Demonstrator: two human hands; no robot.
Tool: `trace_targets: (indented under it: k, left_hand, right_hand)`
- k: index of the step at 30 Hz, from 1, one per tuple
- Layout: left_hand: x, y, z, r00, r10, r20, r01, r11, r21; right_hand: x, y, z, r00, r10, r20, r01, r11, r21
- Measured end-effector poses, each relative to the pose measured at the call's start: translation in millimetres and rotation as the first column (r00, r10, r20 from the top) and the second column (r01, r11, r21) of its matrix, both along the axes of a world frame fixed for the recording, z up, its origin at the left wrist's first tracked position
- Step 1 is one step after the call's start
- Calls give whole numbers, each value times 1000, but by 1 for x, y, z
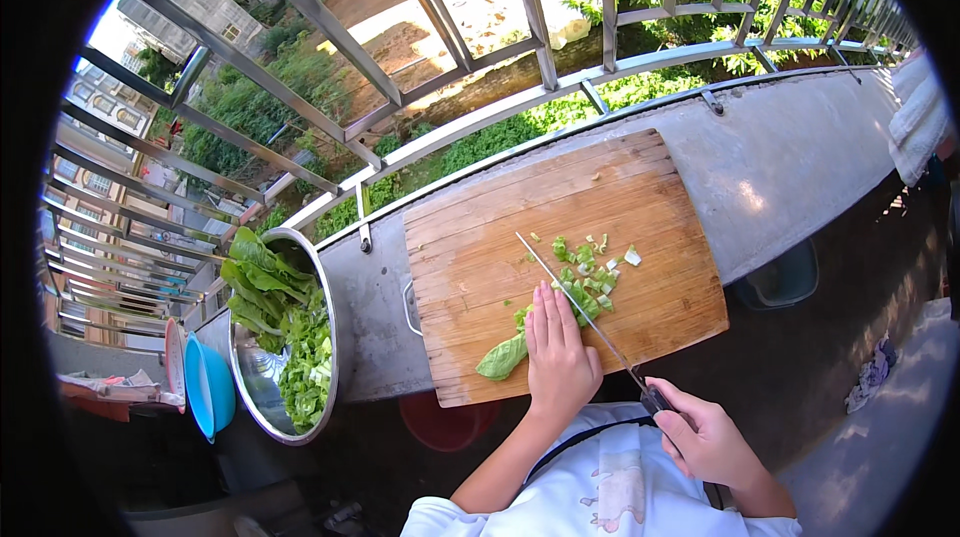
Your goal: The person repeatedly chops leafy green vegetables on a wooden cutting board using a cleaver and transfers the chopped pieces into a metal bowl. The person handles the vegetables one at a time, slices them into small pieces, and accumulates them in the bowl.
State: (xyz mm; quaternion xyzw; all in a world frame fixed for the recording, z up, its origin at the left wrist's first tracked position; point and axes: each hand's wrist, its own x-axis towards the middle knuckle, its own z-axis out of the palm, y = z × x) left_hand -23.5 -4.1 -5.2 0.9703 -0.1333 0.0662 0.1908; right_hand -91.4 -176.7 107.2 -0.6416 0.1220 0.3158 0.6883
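A wooden cutting board (pixel 480 267) lies on the ledge in front of me. My left hand (pixel 560 357) rests on a green lettuce leaf (pixel 501 358) near the board's front edge, its fingers pressing the leaf down. The leaf's uncut end shows left of the hand; part is hidden beneath the fingers. My right hand (pixel 703 435) grips the dark handle of a knife (pixel 582 310). The blade slants to the far left, just right of my left fingertips, beside the lettuce. Chopped lettuce pieces (pixel 597 283) lie scattered to the right of the blade.
Left of the board stands a metal bowl (pixel 334 337) with whole leaves (pixel 262 282) and cut lettuce (pixel 306 374). Beyond are a blue basin (pixel 208 389) and a pink one (pixel 174 365). A metal railing (pixel 528 7) borders the concrete ledge (pixel 770 157). Below sits a red basin (pixel 448 423).
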Motion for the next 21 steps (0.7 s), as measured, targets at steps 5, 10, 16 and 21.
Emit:
trace_targets:
  k: [5,10,16,21]
  left_hand:
    - [-1,1,-2,1000,-15,7,15,999,30]
    - [-1,1,-4,1000,-14,-1,14,1000,10]
    - [-2,1,-1,1000,9,30,-8,1000,-20]
    - [-3,-6,5,988,135,76,-140,987,73]
  right_hand:
    - [-9,4,-6,998,31,47,-25,992,-122]
    - [15,16,-15,998,57,26,-53,988,-142]
    - [71,31,-23,993,81,80,-80,997,-21]
    - [104,30,-31,1000,24,-16,-21,989,145]
